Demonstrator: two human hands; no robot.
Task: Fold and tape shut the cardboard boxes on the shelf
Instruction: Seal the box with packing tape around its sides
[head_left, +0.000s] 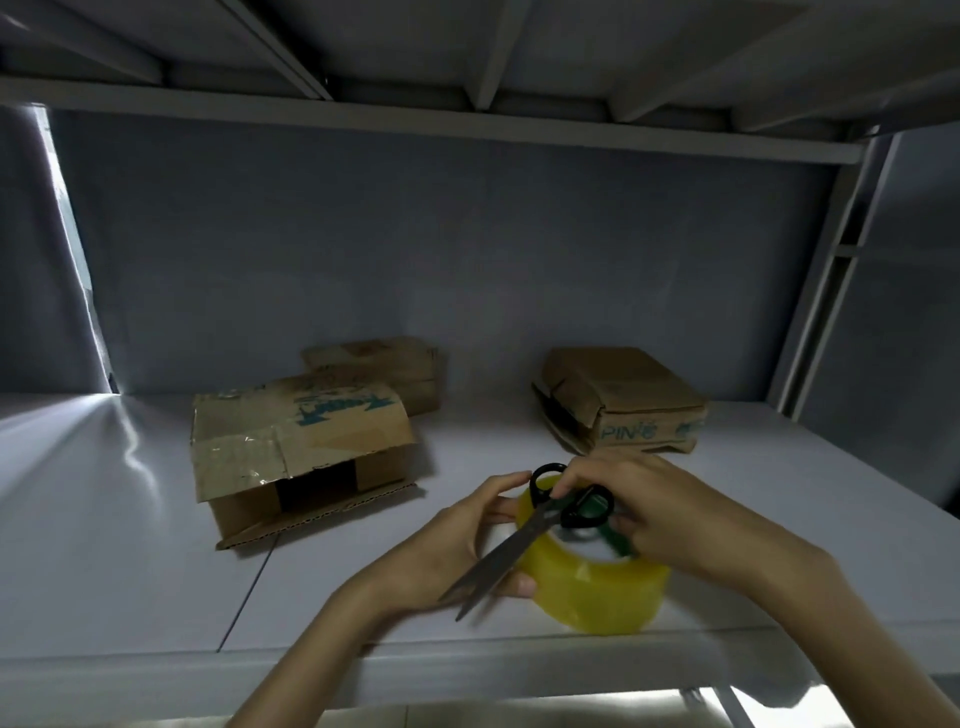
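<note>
Three cardboard boxes are seen on the white shelf (156, 519). On the right box (623, 400), the teal letters "PIN" are printed on the front face, followed by a small emblem that cannot be read; its side flaps are partly loose, and nothing of its contents can be made out. Blurred teal lettering is carried on the top flap of the near left box (296, 452), and a patch of clear tape is stuck to that flap. Its front is open, with one flap lying flat on the shelf, and only a dark interior is shown. The rear box (384, 369) is set just behind it, closed, with no legible marking.

In front of the boxes, a yellow roll of tape (597, 582) is gripped by the left hand (447, 545), fingers curled around its left side. A pair of black-handled scissors (519, 540) is laid across the roll, blades pointing down-left. The handles are pinched by the right hand (670, 514), whose fingers are curled over them and against the roll's core.
</note>
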